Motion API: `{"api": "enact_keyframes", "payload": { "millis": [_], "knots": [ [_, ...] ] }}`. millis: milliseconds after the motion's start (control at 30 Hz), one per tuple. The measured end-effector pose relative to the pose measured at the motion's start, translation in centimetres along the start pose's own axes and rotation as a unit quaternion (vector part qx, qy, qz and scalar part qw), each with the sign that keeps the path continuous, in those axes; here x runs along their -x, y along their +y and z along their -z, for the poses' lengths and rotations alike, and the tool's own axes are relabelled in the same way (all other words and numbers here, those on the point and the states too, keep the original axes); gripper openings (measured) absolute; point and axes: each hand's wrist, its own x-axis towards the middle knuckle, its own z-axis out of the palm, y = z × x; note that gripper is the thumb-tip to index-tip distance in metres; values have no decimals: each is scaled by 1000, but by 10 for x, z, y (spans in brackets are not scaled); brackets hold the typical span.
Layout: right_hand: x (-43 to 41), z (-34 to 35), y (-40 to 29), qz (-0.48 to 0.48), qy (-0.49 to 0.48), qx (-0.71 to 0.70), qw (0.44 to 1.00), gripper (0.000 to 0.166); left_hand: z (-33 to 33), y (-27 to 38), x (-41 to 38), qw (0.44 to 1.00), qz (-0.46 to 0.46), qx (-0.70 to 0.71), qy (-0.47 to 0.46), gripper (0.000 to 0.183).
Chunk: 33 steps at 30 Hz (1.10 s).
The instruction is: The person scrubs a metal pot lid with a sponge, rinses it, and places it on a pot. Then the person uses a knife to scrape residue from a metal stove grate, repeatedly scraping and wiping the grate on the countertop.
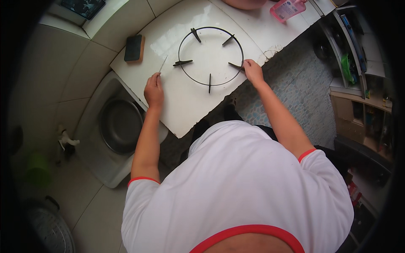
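A round black metal pan support from a gas stove (pixel 210 84), with several prongs, lies on the white countertop (pixel 186 107). At its right side, my right hand (pixel 254 73) grips the ring by one prong. My left hand (pixel 154 90) is to the left of the ring, apart from it, and pinches a thin, pointed, light-coloured tool (pixel 163 64); its exact kind cannot be told. A sponge with a dark top and an orange-brown side (pixel 134 48) rests at the counter's back left, beyond my left hand.
Left of the counter is a sink (pixel 95 161) holding a dark metal basin (pixel 121 126), with a tap (pixel 67 140) beside it. A pink bottle (pixel 286 10) lies at the far right near a brownish bowl (pixel 245 3). The counter's near edge is jagged. Shelves (pixel 351 98) stand at right.
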Motion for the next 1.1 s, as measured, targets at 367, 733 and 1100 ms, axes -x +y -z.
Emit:
{"api": "enact_keyframes", "payload": {
  "millis": [367, 733, 1100],
  "knots": [
    [-41, -18, -17, 32, -95, -130, 986, 26, -8, 41, 46, 974, 149, 121, -120, 24],
    [49, 30, -140, 210, -48, -196, 957, 31, 5, 72, 75, 976, 111, 43, -184, 43],
    [101, 35, -183, 221, -321, -233, 891, 21, 0, 61, 57, 961, 74, -125, -233, 65]
  ]
}}
